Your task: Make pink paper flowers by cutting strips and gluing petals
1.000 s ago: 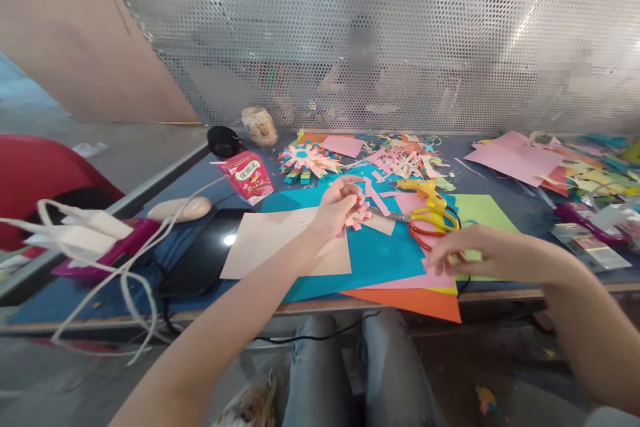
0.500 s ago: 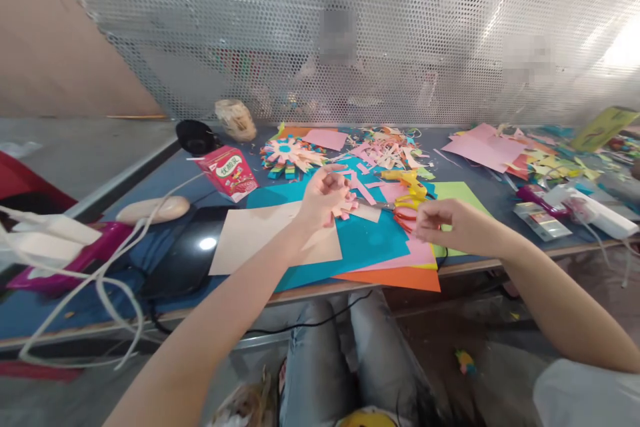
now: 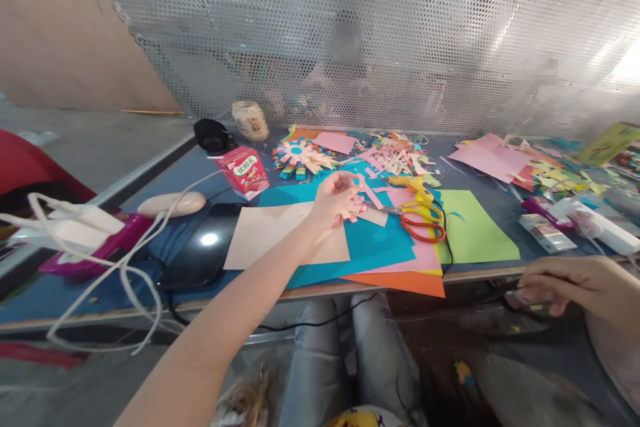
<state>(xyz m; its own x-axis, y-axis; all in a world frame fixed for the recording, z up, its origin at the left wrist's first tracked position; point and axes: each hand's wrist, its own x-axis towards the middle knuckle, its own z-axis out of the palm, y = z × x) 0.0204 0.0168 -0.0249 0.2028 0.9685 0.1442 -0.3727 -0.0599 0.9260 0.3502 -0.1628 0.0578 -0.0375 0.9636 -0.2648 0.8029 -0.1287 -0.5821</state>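
My left hand (image 3: 336, 199) is over the coloured sheets with its fingers closed on a small pink paper piece (image 3: 356, 207), partly hidden by the fingers. Red-and-yellow scissors (image 3: 423, 221) lie just right of it, blades toward that hand. Behind the scissors rests a yellow glue gun (image 3: 416, 185). Beneath are a cream sheet (image 3: 280, 240), a blue sheet (image 3: 385, 250) and a green sheet (image 3: 475, 233). Away to the right, past the table's front edge, my right hand (image 3: 570, 283) has curled fingers; a dark thin thing shows beside them, too unclear to name.
A layered paper flower (image 3: 303, 155) and paper scraps (image 3: 395, 153) lie at the back before a perforated metal screen (image 3: 300, 27). To the left are a pink drink carton (image 3: 244, 172), a black phone (image 3: 205, 247) and white cables (image 3: 127, 267). A power strip (image 3: 595, 220) sits at right.
My right hand has moved away from the scissors, right and toward me, past the table edge. My left hand keeps hold of the pink paper piece. The whole view has shifted slightly.
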